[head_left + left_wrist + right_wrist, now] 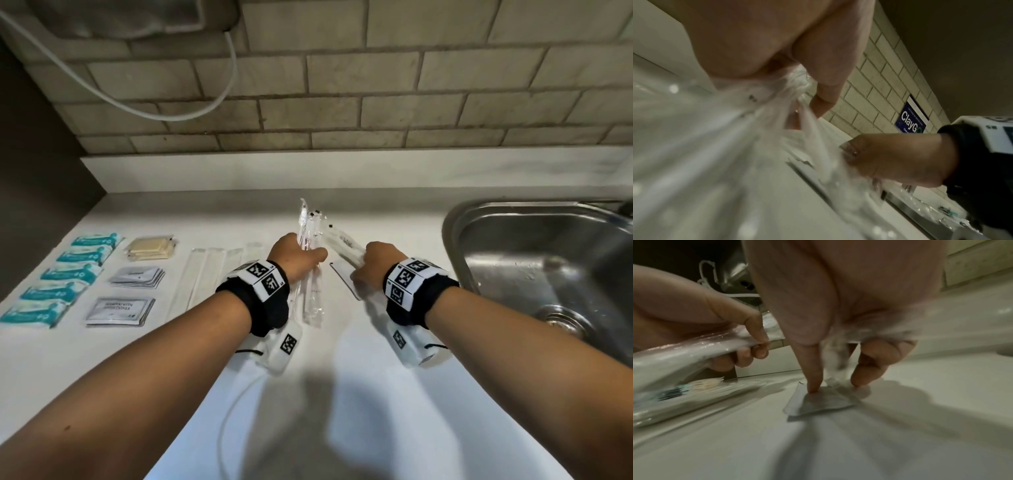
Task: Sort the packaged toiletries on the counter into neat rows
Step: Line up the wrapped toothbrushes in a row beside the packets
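Observation:
My left hand [297,257] grips a bundle of long clear-wrapped packets [310,222] and holds it upright-tilted above the white counter [342,377]. In the left wrist view the same hand [777,48] is curled round the crinkled clear packets [756,129]. To the right of it, my right hand [376,262] holds one more clear long packet [342,241] in its palm. Its fingertips [813,386] press on a flat white sachet [824,404] that lies on the counter, and the same sachet [342,278] shows in the head view.
Sorted rows lie at the left: several teal packets [68,277], beige packets [150,251], grey sachets [137,277], a shampoo sachet [120,310] and clear long packets [205,274]. A steel sink [548,274] is at the right. A tiled wall [342,102] stands behind.

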